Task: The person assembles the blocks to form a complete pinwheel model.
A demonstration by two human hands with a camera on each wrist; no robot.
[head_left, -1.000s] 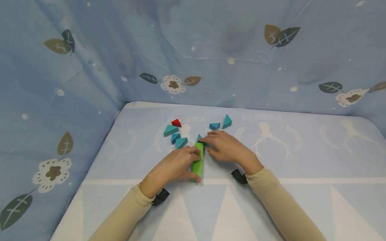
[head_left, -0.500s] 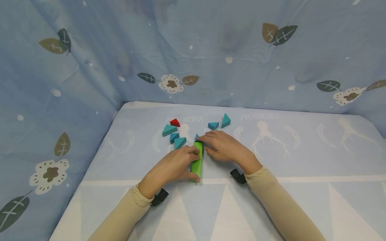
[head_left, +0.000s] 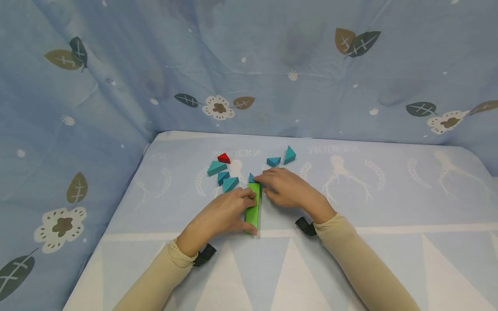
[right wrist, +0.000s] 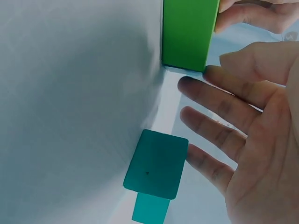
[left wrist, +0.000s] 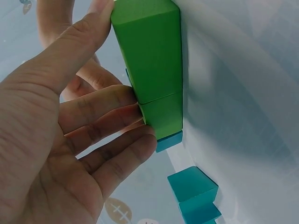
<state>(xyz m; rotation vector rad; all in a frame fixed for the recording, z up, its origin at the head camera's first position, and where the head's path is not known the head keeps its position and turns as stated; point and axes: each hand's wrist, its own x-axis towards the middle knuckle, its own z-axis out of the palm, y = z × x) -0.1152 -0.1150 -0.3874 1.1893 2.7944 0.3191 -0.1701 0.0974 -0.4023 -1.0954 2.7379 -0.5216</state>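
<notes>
Two green blocks (head_left: 253, 212) lie end to end in a row on the table, pointing away from the person. The left hand (head_left: 225, 214) rests on them from the left: its thumb is at the near end, and its fingertips touch the upper edge of the row in the left wrist view. At the row's far end sits a small blue triangular block (head_left: 251, 178), seen as a thin strip in the left wrist view. An index fingertip of the right hand (head_left: 291, 188) touches this blue block. The other right fingers are extended beside the row.
Left of the row lie several triangular blocks: a red block (head_left: 224, 158), a teal block (head_left: 216, 168), a blue block (head_left: 223, 178) and another teal block (head_left: 231, 184). Behind the right hand are a blue block (head_left: 273, 161) and a teal block (head_left: 289, 155). A patterned curtain (head_left: 272, 108) hangs behind.
The small blue triangular block has shifted slightly left against the green row, and more of it shows beside the right index finger. The left hand stays on the green blocks.
</notes>
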